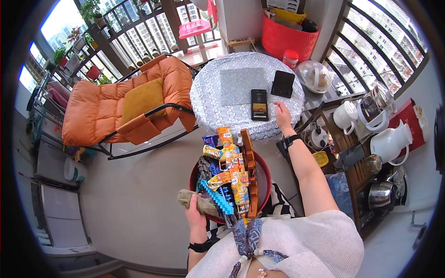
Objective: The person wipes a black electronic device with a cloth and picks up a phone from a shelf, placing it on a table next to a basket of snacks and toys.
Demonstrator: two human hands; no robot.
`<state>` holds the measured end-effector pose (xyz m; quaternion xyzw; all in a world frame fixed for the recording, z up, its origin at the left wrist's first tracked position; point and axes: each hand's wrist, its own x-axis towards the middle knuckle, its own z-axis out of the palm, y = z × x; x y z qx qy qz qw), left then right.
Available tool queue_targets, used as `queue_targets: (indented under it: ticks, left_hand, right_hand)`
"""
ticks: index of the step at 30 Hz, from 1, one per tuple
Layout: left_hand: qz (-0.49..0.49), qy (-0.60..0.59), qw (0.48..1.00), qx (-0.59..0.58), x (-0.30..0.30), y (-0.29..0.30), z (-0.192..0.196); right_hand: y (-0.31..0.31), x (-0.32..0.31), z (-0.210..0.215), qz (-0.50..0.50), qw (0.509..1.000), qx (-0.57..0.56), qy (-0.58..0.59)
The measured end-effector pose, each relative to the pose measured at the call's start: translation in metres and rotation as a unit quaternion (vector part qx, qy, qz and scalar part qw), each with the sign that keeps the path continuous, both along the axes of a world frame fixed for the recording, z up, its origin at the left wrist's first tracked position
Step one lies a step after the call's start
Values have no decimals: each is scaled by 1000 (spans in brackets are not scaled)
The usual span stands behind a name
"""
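My left hand (195, 215) grips a grey-brown cloth (193, 200) at the near left rim of a dark red basin (262, 178) on my lap. Several toy guns stand in the basin: a large yellow and orange one (230, 169), a brown wooden one (250, 173) and a blue blocky one (218, 197). My right hand (282, 113) reaches out to the round table (218, 104) with a patterned silver cloth. Its fingers rest on the table just right of a lit phone (259, 104). A second dark phone (282, 84) lies further back.
An orange cushioned rocking chair (125, 106) stands to the left. A wooden shelf (354, 162) on the right holds white jugs, a glass pot and metal kettles. A red basket (289, 37) and a domed lid (314, 76) sit behind the table.
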<state>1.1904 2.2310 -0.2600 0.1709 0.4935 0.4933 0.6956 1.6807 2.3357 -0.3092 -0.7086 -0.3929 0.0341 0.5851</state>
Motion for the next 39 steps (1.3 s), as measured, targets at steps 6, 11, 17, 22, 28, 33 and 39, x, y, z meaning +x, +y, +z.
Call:
queue_targets:
  ticks: [6,11,17,22,28,33,39]
  left_hand:
    - [2,22,999,25,0,-2,-6]
    - [-10,9,1000,25,-1,-1,-5]
    - [14,31,999,37,3,-2,-4]
    - [4,28,999,39,1,-2,-6]
    - [-12,17,999,32,1,-2,-3]
    - [-1,18,999,30,0,-2,-5]
    - [-3,19,999,27,2,-2,-1]
  right_hand:
    - [-4,-1,4,9,999,-37,1]
    - [-3,-5,5,24,1000,-16,-9]
    - [4,-5,10,35,997,-25,-68]
    - [12,4,17,46,993,-86,-71]
    - [34,20,20,16,963,-180,-201]
    - [44,20,18,19,950,-230,-211]
    - [47,21,18,24,947,-256,-192]
